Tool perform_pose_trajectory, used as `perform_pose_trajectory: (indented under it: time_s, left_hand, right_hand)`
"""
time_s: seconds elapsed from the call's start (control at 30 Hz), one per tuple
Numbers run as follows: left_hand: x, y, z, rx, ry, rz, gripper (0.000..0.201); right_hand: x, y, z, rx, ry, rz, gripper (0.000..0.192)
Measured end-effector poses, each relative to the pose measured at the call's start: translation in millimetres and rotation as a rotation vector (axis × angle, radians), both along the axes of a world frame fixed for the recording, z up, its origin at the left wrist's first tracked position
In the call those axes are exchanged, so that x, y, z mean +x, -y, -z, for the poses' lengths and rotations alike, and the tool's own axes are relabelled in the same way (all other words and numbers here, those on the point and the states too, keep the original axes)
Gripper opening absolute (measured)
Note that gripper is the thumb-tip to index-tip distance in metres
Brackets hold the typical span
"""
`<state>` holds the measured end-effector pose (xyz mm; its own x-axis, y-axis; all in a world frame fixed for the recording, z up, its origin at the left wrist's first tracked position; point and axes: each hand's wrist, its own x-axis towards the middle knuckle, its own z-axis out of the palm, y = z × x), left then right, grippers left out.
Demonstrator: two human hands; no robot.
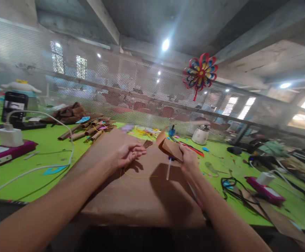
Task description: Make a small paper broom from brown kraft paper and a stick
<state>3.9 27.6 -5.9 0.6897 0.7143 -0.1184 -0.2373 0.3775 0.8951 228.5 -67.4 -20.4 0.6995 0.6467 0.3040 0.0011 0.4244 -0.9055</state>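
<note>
My right hand (188, 157) grips a curled piece of brown kraft paper (172, 149) by its right edge, lifted above the work surface. My left hand (131, 154) is turned palm up with its fingers loosely bent and apart; nothing shows in it. Just past its fingertips is a small folded brown paper piece (148, 143). Below the hands lies a large brown paper sheet (131, 199). A thin white stick-like tool with a blue end (168, 170) is under the lifted paper. A thin yellow thread (139, 176) crosses the sheet near my left hand.
Rolled brown paper tubes (89, 130) are piled at the back left. A purple power strip (10, 154) with a white charger and cable sits at left, another power strip (265, 190) at right. Behind stand a white jug (201, 134), a blue bottle (171, 131) and a mesh partition (142, 91).
</note>
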Motion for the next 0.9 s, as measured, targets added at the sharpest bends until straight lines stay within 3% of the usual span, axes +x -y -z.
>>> perform_pose_trajectory:
  time_s: [0.07, 0.17, 0.2, 0.3, 0.37, 0.43, 0.5, 0.57, 0.67, 0.77, 0.9]
  left_hand:
    - [2.1, 12.9, 2.7, 0.083, -0.021, 0.157, 0.007]
    - [7.0, 36.9, 1.9, 0.234, -0.059, 0.5, 0.038]
    - [9.0, 44.1, 0.7, 0.295, -0.052, 0.529, 0.048]
    - [16.3, 58.9, -1.6, 0.543, -0.06, 0.497, 0.054]
    - [21.3, 61.3, 0.1, 0.6, -0.063, 0.403, 0.052]
    - [25.5, 57.9, 4.2, 0.537, -0.074, 0.228, 0.05]
    - [27.6, 50.5, 8.4, 0.358, -0.047, 0.062, 0.042]
    - [27.0, 42.2, 10.3, 0.155, 0.028, -0.012, 0.031]
    - [22.6, 34.2, 8.0, -0.02, 0.111, -0.022, 0.024]
    - [17.9, 33.2, 3.9, -0.082, 0.048, 0.013, 0.023]
    - [14.5, 35.9, 2.3, -0.074, -0.099, 0.013, 0.024]
  right_hand:
    - [0.9, -4.8, 3.7, -0.025, 0.001, 0.11, 0.025]
    - [-6.0, -7.8, 6.5, -0.049, 0.037, 0.163, 0.026]
    - [-9.5, -7.6, 6.9, -0.059, 0.061, 0.17, 0.027]
    - [-20.1, -5.1, 7.5, -0.103, 0.148, 0.184, 0.024]
    - [-26.6, -2.3, 7.9, -0.132, 0.212, 0.166, 0.018]
    - [-33.7, 1.4, 8.1, -0.156, 0.268, 0.115, 0.014]
    - [-41.9, 6.4, 6.9, -0.185, 0.297, 0.024, 0.014]
    - [-50.8, 12.9, 3.3, -0.229, 0.265, -0.131, 0.015]
    - [-62.8, 25.3, -5.9, -0.308, 0.151, -0.43, 0.019]
    - [-72.3, 38.1, -13.3, -0.359, 0.06, -0.657, 0.024]
    - [-82.6, 48.0, -11.5, -0.356, -0.065, -0.792, 0.026]
